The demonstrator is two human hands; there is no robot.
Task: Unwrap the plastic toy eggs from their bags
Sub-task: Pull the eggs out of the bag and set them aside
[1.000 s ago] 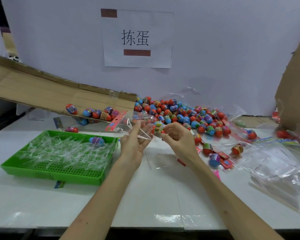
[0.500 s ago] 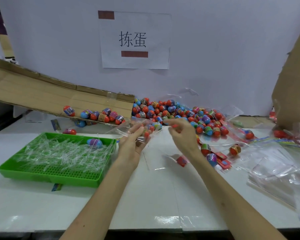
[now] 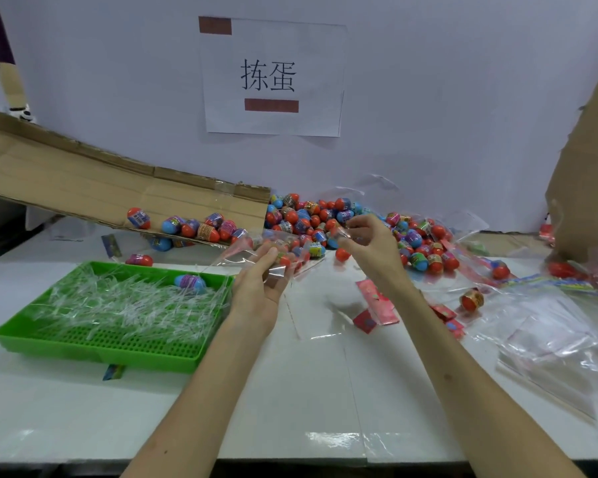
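1. A second ago both hands met on one bagged egg. Now they are apart, with the bag (image 3: 246, 258) stretched between them above mid-table (image 3: 290, 391), just before the back-edge egg pile (image 3: 325, 215).
2. Left hand (image 3: 256, 294) grips the film. Right hand (image 3: 370, 250) has its fingers curled, pinching the far end.
3. Red egg (image 3: 342, 254) sits just under the right fingers, probably freed; can't confirm.

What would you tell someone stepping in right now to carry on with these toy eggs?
Left hand grips a clear bag; right hand pinches a bit of clear plastic, perhaps the same bag.
The egg pile lies by the wall, some still bagged.
The green tray holds clear wrappers and one egg.
Empty bags lie at the right.
Left: most of the pile, it seems.
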